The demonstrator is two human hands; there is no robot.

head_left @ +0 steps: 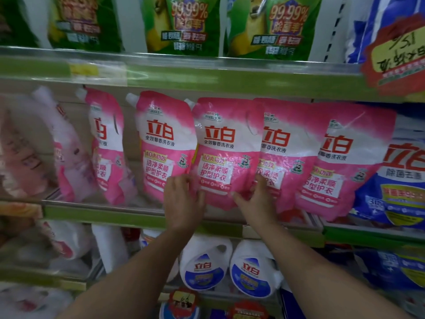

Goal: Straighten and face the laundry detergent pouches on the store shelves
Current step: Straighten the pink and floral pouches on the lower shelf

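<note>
Several pink and white detergent pouches stand in a row on the middle shelf (142, 215). Both hands hold the lower part of the centre pouch (226, 143), which faces front and tilts slightly. My left hand (184, 199) grips its lower left edge, fingers curled round the side. My right hand (255, 199) grips its lower right corner, thumb on the front. A pouch (164, 143) stands to its left, and two overlapping pouches (285, 153) (340, 162) lean to its right. Further left, one pouch (107, 143) is turned sideways.
Green pouches (184, 24) fill the shelf above. A blue pouch (400, 180) stands at the right end of the middle shelf. White jugs (204, 263) with blue labels sit on the shelf below. A red price tag (395, 56) hangs at upper right.
</note>
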